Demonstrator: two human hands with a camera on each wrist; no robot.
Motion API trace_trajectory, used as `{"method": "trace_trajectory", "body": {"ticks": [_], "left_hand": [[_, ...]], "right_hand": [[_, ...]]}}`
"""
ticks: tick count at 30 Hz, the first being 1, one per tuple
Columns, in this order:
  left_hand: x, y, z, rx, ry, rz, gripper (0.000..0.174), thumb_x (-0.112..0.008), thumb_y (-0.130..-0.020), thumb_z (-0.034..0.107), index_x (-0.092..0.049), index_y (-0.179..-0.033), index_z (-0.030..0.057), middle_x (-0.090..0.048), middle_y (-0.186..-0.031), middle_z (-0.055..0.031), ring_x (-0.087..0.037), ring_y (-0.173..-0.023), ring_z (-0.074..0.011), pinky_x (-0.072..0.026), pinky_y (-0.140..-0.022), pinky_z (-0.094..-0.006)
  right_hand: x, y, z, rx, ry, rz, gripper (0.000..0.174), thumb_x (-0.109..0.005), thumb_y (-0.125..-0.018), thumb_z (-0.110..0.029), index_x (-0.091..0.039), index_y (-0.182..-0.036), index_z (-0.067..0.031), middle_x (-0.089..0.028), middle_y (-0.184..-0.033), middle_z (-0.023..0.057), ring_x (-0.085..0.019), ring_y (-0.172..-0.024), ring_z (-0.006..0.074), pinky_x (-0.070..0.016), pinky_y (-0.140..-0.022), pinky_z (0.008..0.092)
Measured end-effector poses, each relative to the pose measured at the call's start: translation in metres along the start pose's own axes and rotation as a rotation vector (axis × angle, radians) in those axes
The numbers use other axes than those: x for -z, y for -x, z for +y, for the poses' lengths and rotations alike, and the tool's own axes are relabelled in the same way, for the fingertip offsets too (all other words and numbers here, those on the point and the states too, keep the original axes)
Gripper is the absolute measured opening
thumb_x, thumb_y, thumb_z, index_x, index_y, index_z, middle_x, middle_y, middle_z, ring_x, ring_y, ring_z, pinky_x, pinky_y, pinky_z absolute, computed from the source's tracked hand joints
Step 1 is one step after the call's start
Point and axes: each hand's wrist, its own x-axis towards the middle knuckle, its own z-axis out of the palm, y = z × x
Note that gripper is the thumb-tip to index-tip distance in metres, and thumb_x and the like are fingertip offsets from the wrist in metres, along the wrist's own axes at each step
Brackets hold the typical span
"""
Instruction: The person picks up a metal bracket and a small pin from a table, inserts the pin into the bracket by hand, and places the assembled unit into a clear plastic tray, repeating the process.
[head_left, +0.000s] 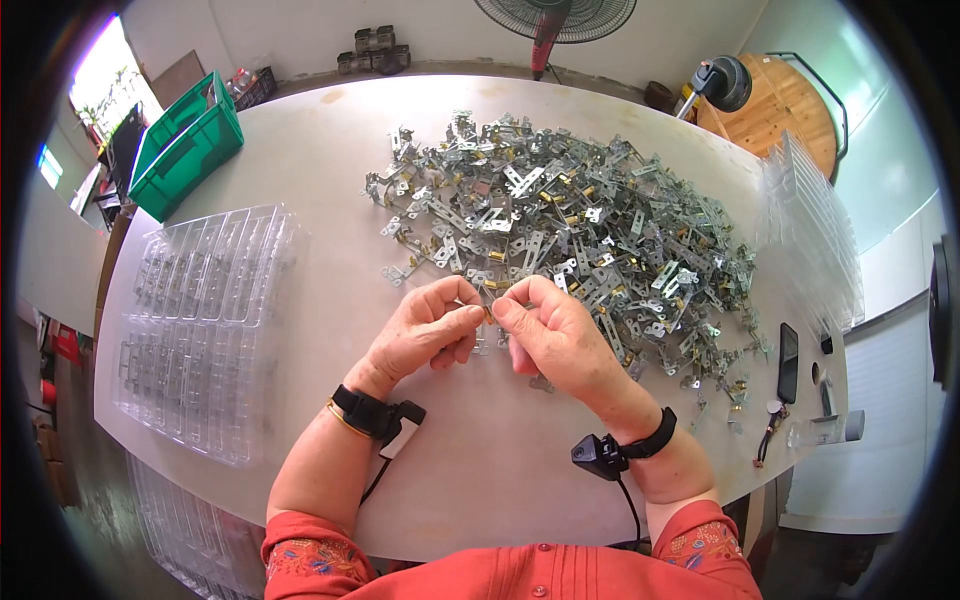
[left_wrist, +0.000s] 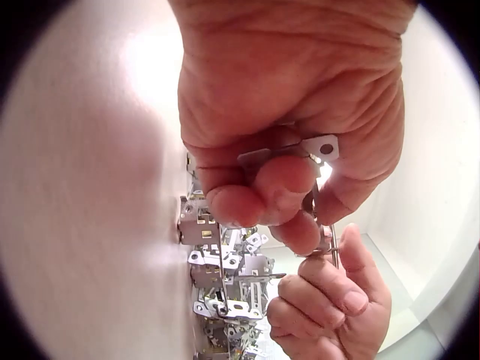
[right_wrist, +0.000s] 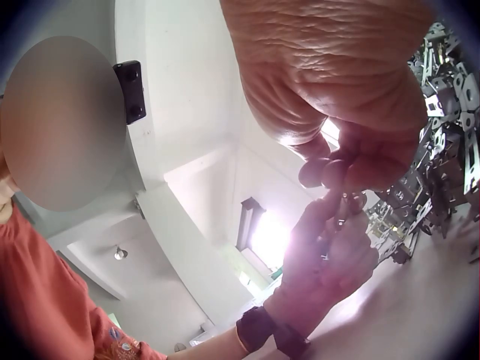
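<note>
In front of the metal pile, both hands meet fingertip to fingertip over the table. My left hand point(head_left: 428, 326) grips a small metal bracket point(left_wrist: 324, 147); in the left wrist view its flat end with a round hole sticks out among the curled fingers. Thumb and index finger of my right hand point(head_left: 560, 335) pinch the far end of a thin metal piece point(left_wrist: 334, 244) that runs between the two hands. Fingers hide most of this work. Many similar metal brackets with some brass-coloured parts form a loose pile point(head_left: 540, 200) just beyond the hands.
Clear plastic trays point(head_left: 265, 270) with metal parts in their slots lie at the left, below a green crate point(head_left: 185, 160). More clear trays point(head_left: 815, 235) stack at the right. A phone point(head_left: 789, 362), a watch and a clear bottle point(head_left: 820, 430) lie near the right edge.
</note>
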Motion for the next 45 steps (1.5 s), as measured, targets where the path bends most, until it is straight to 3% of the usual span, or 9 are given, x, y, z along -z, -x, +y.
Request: {"method": "trace_trajectory", "body": {"ticks": [9,13,16,18,23,29,45], "left_hand": [[-0.002,0.001,0.001,0.032,-0.066,-0.046,0.025,-0.064,-0.098,0.032,-0.058,-0.098,0.0077,-0.06,-0.064,-0.0009,-0.049,-0.048,-0.005,-0.0351,-0.043,-0.0204],[-0.005,0.003,0.003,0.054,-0.04,-0.067,0.025,-0.064,-0.098,0.032,-0.058,-0.098,0.0078,-0.059,-0.062,-0.0011,-0.048,-0.047,-0.0046,-0.0345,-0.042,-0.0203],[-0.004,0.002,0.002,0.006,0.056,-0.009,0.021,-0.061,-0.1,0.028,-0.058,-0.097,0.0076,-0.056,-0.059,-0.0015,-0.044,-0.043,-0.0055,-0.0329,-0.04,-0.0212],[0.003,0.0,-0.004,-0.099,0.285,0.005,0.017,-0.057,-0.102,0.024,-0.057,-0.097,0.0073,-0.053,-0.056,-0.002,-0.038,-0.038,-0.0074,-0.0315,-0.038,-0.0232],[0.009,-0.004,-0.011,-0.138,0.405,0.039,0.018,-0.053,-0.104,0.023,-0.056,-0.096,0.0072,-0.049,-0.052,-0.0021,-0.033,-0.034,-0.0087,-0.0316,-0.037,-0.0256],[0.013,-0.006,-0.014,-0.163,0.427,0.009,0.018,-0.05,-0.104,0.023,-0.056,-0.1,0.0066,-0.051,-0.054,-0.0029,-0.034,-0.033,-0.0092,-0.034,-0.036,-0.0259],[0.009,-0.005,-0.011,-0.167,0.387,0.01,0.016,-0.052,-0.104,0.022,-0.055,-0.098,0.0071,-0.05,-0.053,-0.0017,-0.035,-0.034,-0.0085,-0.0338,-0.036,-0.0249]], "right_hand": [[-0.001,0.003,-0.005,0.029,0.129,0.079,0.018,-0.061,-0.102,-0.025,-0.061,-0.097,-0.0072,-0.053,-0.064,-0.0082,-0.044,-0.052,-0.0003,-0.0343,-0.046,0.0204],[-0.002,0.003,-0.005,0.183,0.004,0.221,0.015,-0.06,-0.102,-0.021,-0.061,-0.095,-0.0066,-0.054,-0.068,-0.009,-0.041,-0.058,-0.002,-0.0316,-0.048,0.0203],[0.004,0.001,-0.003,0.254,0.0,0.277,0.015,-0.06,-0.102,-0.018,-0.059,-0.094,-0.0057,-0.055,-0.069,-0.0084,-0.04,-0.059,-0.0018,-0.0311,-0.049,0.0204],[0.005,0.002,-0.005,0.267,0.006,0.278,0.015,-0.06,-0.102,-0.019,-0.059,-0.095,-0.0058,-0.056,-0.068,-0.0077,-0.042,-0.059,-0.0014,-0.0325,-0.049,0.0201],[0.001,0.003,-0.006,0.084,-0.053,0.154,0.015,-0.059,-0.102,-0.018,-0.058,-0.098,-0.0042,-0.061,-0.071,-0.0029,-0.051,-0.059,0.002,-0.0403,-0.052,0.0202],[-0.005,0.0,0.001,0.09,0.082,0.145,0.011,-0.058,-0.103,-0.016,-0.059,-0.104,-0.006,-0.059,-0.073,-0.0041,-0.051,-0.062,0.0013,-0.0394,-0.053,0.0195],[-0.004,0.0,0.001,0.055,0.09,0.124,0.011,-0.057,-0.103,-0.015,-0.059,-0.104,-0.0048,-0.058,-0.073,-0.0041,-0.05,-0.062,0.0013,-0.0391,-0.054,0.0197]]}}
